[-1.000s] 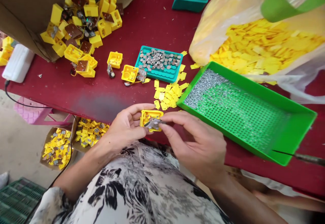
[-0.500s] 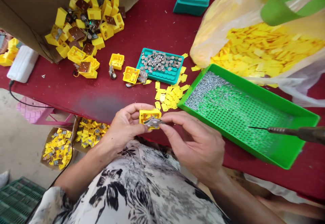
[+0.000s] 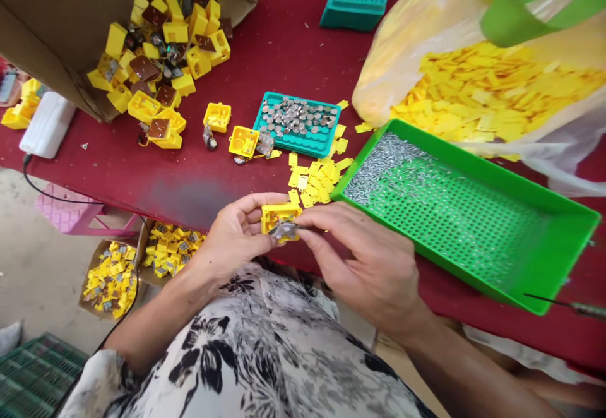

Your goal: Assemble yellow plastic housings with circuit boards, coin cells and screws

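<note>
My left hand (image 3: 239, 228) grips a small yellow case (image 3: 269, 216) at its left side, the open face up, near the table's front edge. With thumb and forefinger my right hand (image 3: 364, 260) pinches a dark grey part (image 3: 285, 230), which is tilted over the front of the case. Parts inside the case are too small to tell. Beyond my hands lie loose yellow plates (image 3: 312, 181) and a teal tray (image 3: 326, 143) of silver discs. Two open yellow cases (image 3: 244, 141) with wired parts sit to the left of that tray.
A green tray (image 3: 473, 216) of screws stands on the right, a driver tip (image 3: 546, 299) over its near corner. Behind it is a bag (image 3: 383, 58) of yellow plates. A cardboard box (image 3: 42, 33) of yellow cases lies back left, near a white power bank (image 3: 47, 124).
The dark grey part has tilted a little in my right fingers. The driver has moved right and down, towards the green tray's near right corner. The view has shifted slightly.
</note>
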Demonstrator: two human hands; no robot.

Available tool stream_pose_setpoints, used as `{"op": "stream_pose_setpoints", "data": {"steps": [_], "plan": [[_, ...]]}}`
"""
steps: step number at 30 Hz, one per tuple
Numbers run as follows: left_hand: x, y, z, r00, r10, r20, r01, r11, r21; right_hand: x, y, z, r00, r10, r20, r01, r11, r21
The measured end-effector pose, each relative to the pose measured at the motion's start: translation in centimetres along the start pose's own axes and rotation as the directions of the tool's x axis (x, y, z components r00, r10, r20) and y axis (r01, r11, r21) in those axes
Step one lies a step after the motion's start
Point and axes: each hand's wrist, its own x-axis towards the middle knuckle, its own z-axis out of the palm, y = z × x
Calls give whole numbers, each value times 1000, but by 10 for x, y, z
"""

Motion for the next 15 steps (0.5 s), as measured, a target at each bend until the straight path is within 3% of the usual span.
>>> {"op": "stream_pose_setpoints", "data": {"steps": [10, 15], "plan": [[-4, 3, 2, 1000, 15, 16, -16, 999, 46, 7, 5, -4, 987, -149, 68, 151, 988, -26], [-3, 3, 0, 1000, -9, 20, 8, 1000, 24, 10, 6, -4, 981, -147, 126, 156, 986, -57]]}}
